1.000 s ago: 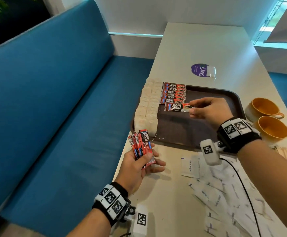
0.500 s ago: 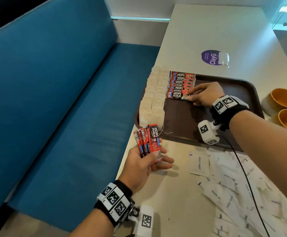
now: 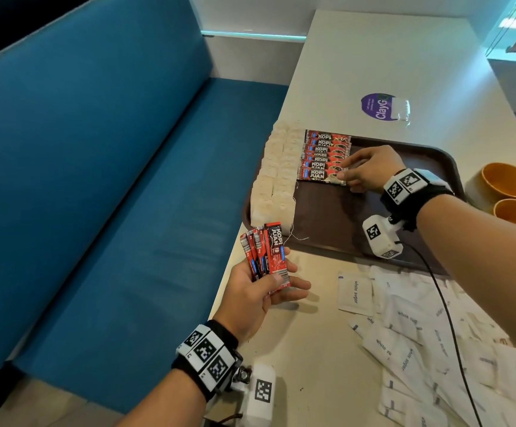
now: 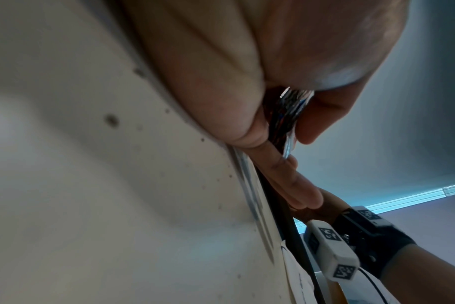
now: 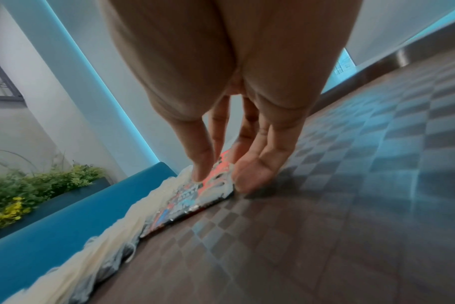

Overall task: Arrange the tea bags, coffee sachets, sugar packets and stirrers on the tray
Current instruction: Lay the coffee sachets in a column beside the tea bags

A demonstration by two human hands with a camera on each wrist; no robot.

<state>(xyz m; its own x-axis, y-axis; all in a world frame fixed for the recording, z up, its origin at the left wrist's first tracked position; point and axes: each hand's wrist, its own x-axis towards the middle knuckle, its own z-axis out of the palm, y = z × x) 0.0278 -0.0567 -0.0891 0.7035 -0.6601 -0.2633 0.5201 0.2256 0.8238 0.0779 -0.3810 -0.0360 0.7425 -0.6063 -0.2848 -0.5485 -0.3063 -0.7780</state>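
- Now lying flat at the near end of the sachet row (image 3: 324,155) on the tray (image 3: 327,229): newest sachet (image 3: 319,175), carried in by right hand (image 3: 370,171), fingertips pressing its end.
- Gripping spare sachets (image 3: 266,252) over the counter (image 3: 312,365): left hand (image 3: 258,292).
- Means coffee row unfinished; sugar packets (image 3: 404,328) off-tray.

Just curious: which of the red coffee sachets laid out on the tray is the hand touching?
The nearest sachet, at the near end of the overlapping row. The right hand touches its right end; the others lie farther back, untouched.

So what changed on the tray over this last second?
The right hand brought the nearest coffee sachet in against the row of sachets and now presses its end flat. The left hand holds the same spare sachets; tea bags and sugar packets unmoved.
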